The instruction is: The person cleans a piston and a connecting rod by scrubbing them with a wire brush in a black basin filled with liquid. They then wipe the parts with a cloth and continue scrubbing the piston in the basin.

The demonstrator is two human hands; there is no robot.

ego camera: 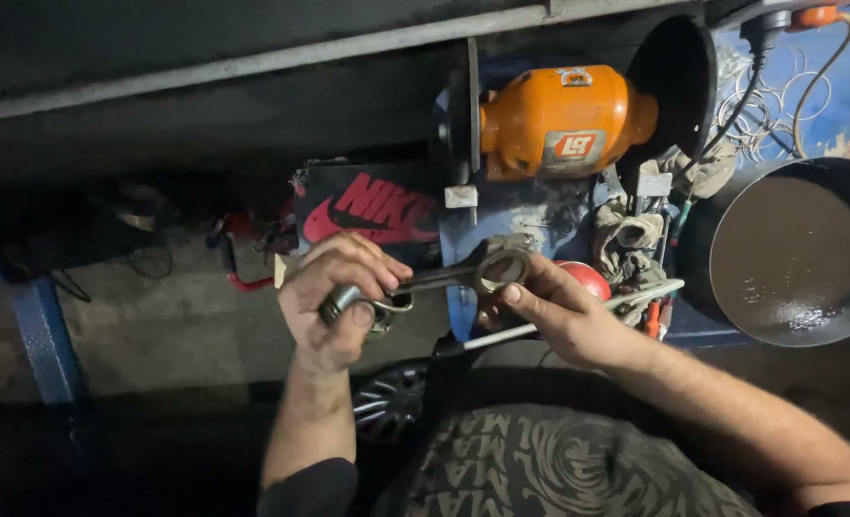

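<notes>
Below the orange grinder (564, 120), left hand (334, 302) fisted and right hand (549, 311) pinching connecting rod (444, 280) ends

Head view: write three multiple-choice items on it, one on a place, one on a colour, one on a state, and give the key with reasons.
1. Where does the bench grinder stand?
A. above the hands, at the back of the bench
B. on the floor by the left hand
C. inside the round pan

2. What colour is the grinder's body?
A. green
B. orange
C. white

3. How is the metal connecting rod held?
A. lying alone on the bench
B. in the left hand only
C. between both hands, one at each end

Key: 1 A, it sits beyond the hands, left of the dark round pan. 2 B, its housing is plainly orange. 3 C, the left hand grips one end and the right hand holds the ring end.
</notes>
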